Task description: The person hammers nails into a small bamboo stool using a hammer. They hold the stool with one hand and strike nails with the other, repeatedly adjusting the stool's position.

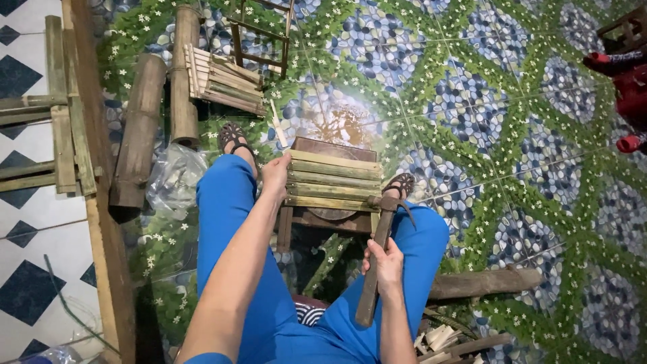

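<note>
A small bamboo slat panel (333, 182) lies on a dark wooden stool (323, 219) between my knees in blue trousers. My left hand (275, 176) rests on the panel's left edge, fingers on the slats. My right hand (385, 268) grips the wooden handle of a claw hammer (377, 256). The hammer's metal head sits against the panel's lower right corner. My sandalled feet flank the stool.
Thick bamboo tubes (140, 135) and a stack of split slats (222, 77) lie at upper left. A clear plastic bag (174, 178) sits by my left leg. A wooden frame (60, 114) stands at left. A log (485, 283) and offcuts (438, 337) lie at lower right.
</note>
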